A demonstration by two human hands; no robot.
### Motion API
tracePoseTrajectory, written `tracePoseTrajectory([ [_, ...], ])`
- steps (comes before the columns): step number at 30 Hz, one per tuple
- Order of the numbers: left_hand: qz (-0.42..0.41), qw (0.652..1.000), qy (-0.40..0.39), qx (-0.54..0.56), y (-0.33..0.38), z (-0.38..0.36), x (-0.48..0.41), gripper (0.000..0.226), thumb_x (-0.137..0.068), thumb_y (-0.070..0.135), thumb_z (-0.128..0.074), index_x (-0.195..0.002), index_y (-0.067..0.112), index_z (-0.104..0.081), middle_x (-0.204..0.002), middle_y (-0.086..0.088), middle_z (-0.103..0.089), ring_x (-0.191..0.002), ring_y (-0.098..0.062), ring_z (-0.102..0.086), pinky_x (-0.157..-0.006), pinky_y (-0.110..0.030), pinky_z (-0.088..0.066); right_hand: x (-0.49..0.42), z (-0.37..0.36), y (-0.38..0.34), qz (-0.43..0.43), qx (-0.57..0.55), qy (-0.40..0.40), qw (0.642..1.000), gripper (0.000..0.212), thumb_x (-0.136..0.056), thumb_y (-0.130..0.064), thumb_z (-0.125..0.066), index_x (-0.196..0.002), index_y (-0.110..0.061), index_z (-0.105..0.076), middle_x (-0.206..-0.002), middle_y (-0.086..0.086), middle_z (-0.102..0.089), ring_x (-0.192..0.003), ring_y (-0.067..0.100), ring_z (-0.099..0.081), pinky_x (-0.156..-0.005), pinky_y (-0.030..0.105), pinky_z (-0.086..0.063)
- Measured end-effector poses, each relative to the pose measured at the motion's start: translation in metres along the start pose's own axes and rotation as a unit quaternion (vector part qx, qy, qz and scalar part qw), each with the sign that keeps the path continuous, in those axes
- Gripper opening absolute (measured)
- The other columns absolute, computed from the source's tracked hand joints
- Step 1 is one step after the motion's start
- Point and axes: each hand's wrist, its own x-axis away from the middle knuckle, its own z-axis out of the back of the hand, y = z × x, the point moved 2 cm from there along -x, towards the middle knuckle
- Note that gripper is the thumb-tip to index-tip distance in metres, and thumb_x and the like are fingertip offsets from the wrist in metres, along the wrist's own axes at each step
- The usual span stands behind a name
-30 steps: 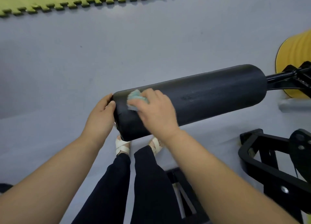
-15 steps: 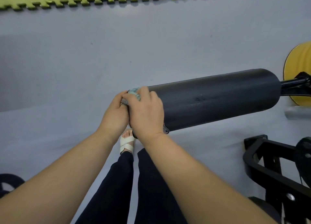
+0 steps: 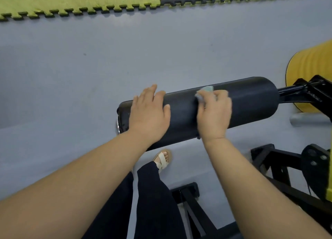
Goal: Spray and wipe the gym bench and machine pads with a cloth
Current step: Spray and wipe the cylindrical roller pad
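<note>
Black roller pad (image 3: 251, 102) matte; teal cloth (image 3: 206, 90) bunched under right hand (image 3: 213, 116).

The roller pad (image 3: 181, 113) is laid across the floor (image 3: 71, 77), its free end turned to 9 o'clock and its mounting arm (image 3: 294, 93) joined at 3 o'clock. The left hand (image 3: 149, 114) is rested flat on the pad towards 9 o'clock. The right hand (image 3: 213, 116) is set beside it towards 3 o'clock, and the cloth (image 3: 206, 90) is gripped against the pad at the hand's 12 o'clock. From the pad, a foot (image 3: 162, 158) is seen at 6 o'clock, the machine frame (image 3: 280, 165) at 4 o'clock and the mats (image 3: 71, 1) at 12 o'clock.
</note>
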Motion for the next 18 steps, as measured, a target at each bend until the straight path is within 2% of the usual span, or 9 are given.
tracePoseTrajectory([
  [2,-0.006,1.0,-0.012,0.002,0.016,-0.003,-0.017,0.046,-0.1,0.028,-0.03,-0.144,0.016,-0.031,-0.156,-0.005,-0.019,-0.143,-0.021,-0.016,-0.117,-0.038,-0.011,0.021,-0.006,-0.023,0.179,-0.009,-0.029,0.983,0.018,-0.083,-0.011,-0.053,-0.095,-0.012,-0.066,-0.089,0.016,-0.058,-0.065,0.03,-0.049,-0.054,0.031,-0.04],
  [3,-0.007,1.0,-0.014,0.004,0.02,-0.004,-0.023,0.045,-0.1,0.028,-0.029,-0.144,0.015,-0.032,-0.155,-0.005,-0.022,-0.142,-0.02,-0.017,-0.117,-0.037,-0.012,0.025,-0.006,-0.019,0.238,-0.016,-0.047,0.97,0.019,-0.083,-0.011,-0.051,-0.098,-0.013,-0.062,-0.091,0.014,-0.057,-0.065,0.029,-0.048,-0.054,0.031,-0.039],
  [5,-0.017,1.0,-0.02,-0.009,0.03,-0.008,-0.03,0.045,-0.1,0.028,-0.029,-0.143,0.016,-0.035,-0.154,-0.005,-0.024,-0.142,-0.021,-0.02,-0.116,-0.036,-0.013,0.017,0.004,0.015,0.279,-0.034,-0.054,0.958,0.022,-0.086,-0.012,-0.05,-0.105,-0.021,-0.056,-0.1,0.007,-0.051,-0.07,0.027,-0.046,-0.06,0.032,-0.039],
  [7,-0.029,0.998,-0.028,-0.039,0.038,-0.013,-0.032,0.045,-0.099,0.032,-0.03,-0.141,0.017,-0.038,-0.154,-0.004,-0.023,-0.141,-0.022,-0.021,-0.114,-0.037,-0.017,-0.002,0.014,0.065,0.279,-0.015,-0.035,0.96,0.026,-0.088,-0.012,-0.05,-0.109,-0.027,-0.055,-0.104,0.003,-0.045,-0.075,0.025,-0.042,-0.065,0.032,-0.038],
  [10,-0.033,0.993,-0.043,-0.105,0.046,-0.023,-0.031,0.047,-0.097,0.042,-0.035,-0.138,0.019,-0.037,-0.154,0.0,-0.023,-0.136,-0.026,-0.026,-0.106,-0.04,-0.026,-0.033,0.028,0.131,0.207,0.032,-0.001,0.978,0.028,-0.086,-0.008,-0.052,-0.106,-0.026,-0.058,-0.104,0.011,-0.054,-0.075,0.03,-0.045,-0.064,0.035,-0.043],
  [14,-0.018,0.988,-0.038,-0.149,0.051,-0.03,-0.031,0.05,-0.094,0.048,-0.034,-0.136,0.021,-0.035,-0.142,-0.002,-0.04,-0.127,-0.027,-0.035,-0.097,-0.04,-0.03,-0.059,0.042,0.184,0.004,0.046,0.018,0.999,0.026,-0.088,-0.011,-0.052,-0.105,-0.017,-0.069,-0.11,0.02,-0.056,-0.09,0.042,-0.05,-0.076,0.041,-0.046],
  [16,-0.024,0.986,-0.022,-0.162,0.05,-0.031,-0.026,0.051,-0.093,0.05,-0.036,-0.136,0.022,-0.035,-0.14,0.0,-0.042,-0.125,-0.026,-0.036,-0.097,-0.04,-0.03,-0.066,0.046,0.194,-0.115,0.03,0.035,0.992,0.026,-0.092,-0.017,-0.05,-0.11,-0.016,-0.068,-0.117,0.017,-0.052,-0.101,0.037,-0.049,-0.083,0.036,-0.043],
  [18,-0.045,0.984,-0.002,-0.172,0.052,-0.033,-0.015,0.054,-0.089,0.049,-0.043,-0.135,0.021,-0.038,-0.141,0.001,-0.041,-0.125,-0.026,-0.037,-0.098,-0.041,-0.03,-0.062,0.045,0.189,-0.172,0.005,0.049,0.984,0.026,-0.094,-0.021,-0.05,-0.112,-0.014,-0.066,-0.119,0.015,-0.05,-0.104,0.032,-0.051,-0.087,0.032,-0.041],
])
